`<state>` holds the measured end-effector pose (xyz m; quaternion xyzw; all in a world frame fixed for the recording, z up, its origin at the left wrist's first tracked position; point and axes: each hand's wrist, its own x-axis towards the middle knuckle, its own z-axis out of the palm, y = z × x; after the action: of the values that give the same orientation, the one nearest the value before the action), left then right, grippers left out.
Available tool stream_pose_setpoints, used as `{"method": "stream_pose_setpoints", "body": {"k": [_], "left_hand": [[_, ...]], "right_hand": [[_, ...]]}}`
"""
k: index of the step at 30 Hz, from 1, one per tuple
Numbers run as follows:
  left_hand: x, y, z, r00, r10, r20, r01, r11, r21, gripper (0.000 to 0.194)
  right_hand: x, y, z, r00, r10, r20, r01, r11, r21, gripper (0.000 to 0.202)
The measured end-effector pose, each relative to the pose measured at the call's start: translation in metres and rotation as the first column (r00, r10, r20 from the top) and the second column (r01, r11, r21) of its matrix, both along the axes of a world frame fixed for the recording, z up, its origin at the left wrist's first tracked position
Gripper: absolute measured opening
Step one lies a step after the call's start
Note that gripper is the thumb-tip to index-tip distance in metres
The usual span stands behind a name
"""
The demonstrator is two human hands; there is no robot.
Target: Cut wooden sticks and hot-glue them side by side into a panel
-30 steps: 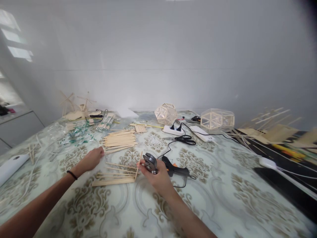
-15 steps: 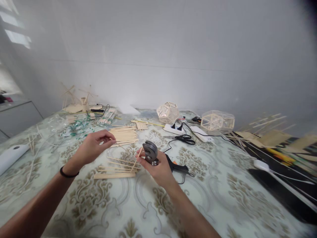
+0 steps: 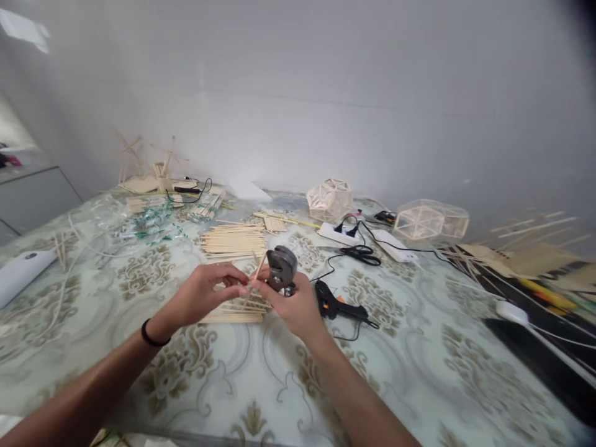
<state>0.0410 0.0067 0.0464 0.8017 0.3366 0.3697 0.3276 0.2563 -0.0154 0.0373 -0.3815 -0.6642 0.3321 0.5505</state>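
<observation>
From where I stand, both hands meet over the middle of the patterned desk [image 3: 395,397]. The right hand [image 3: 293,304] has its grip closed around a dark grey round-headed tool [image 3: 282,264], and a pale wooden stick [image 3: 259,268] slants up at its fingertips, just beside the tool. The left hand [image 3: 212,293], with a black wristband [image 3: 154,334] behind it, reaches in until its fingers are right by the stick's lower part. Its grip is narrow, thumb close to fingertips; whether it pinches anything I cannot tell.

Under the hands lie some loose sticks [image 3: 228,319], partly hidden, and just beyond them a row of cut sticks [image 3: 233,241]. A black glue gun [image 3: 342,307] lies to the right of the right hand, with black scissors [image 3: 363,253] and a white power strip [image 3: 339,234] farther back, near a faceted wooden frame [image 3: 329,200].
</observation>
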Motion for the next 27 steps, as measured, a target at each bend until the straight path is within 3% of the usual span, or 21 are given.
{"method": "stream_pose_setpoints", "body": {"k": [5, 13, 19, 27], "left_hand": [[0.013, -0.009, -0.017, 0.998, -0.019, -0.052, 0.019, 1.000, -0.001, 0.026], [-0.001, 0.002, -0.017, 0.998, 0.006, -0.058, -0.010, 0.998, -0.068, 0.015], [0.009, -0.006, -0.022, 0.997, -0.016, -0.069, 0.010, 0.996, -0.088, 0.015], [0.013, -0.011, -0.022, 0.998, -0.015, -0.063, 0.013, 0.999, -0.032, 0.016]], "right_hand": [[-0.004, -0.004, -0.005, 0.999, -0.036, -0.027, 0.036, 0.999, -0.001, 0.013], [0.007, -0.003, -0.010, 0.996, -0.083, -0.021, 0.084, 0.995, 0.051, 0.005], [0.007, -0.006, -0.018, 0.993, -0.109, 0.042, 0.101, 0.984, 0.149, 0.007], [0.006, -0.014, -0.014, 0.993, -0.079, 0.083, 0.057, 0.969, 0.240, 0.011]]}}
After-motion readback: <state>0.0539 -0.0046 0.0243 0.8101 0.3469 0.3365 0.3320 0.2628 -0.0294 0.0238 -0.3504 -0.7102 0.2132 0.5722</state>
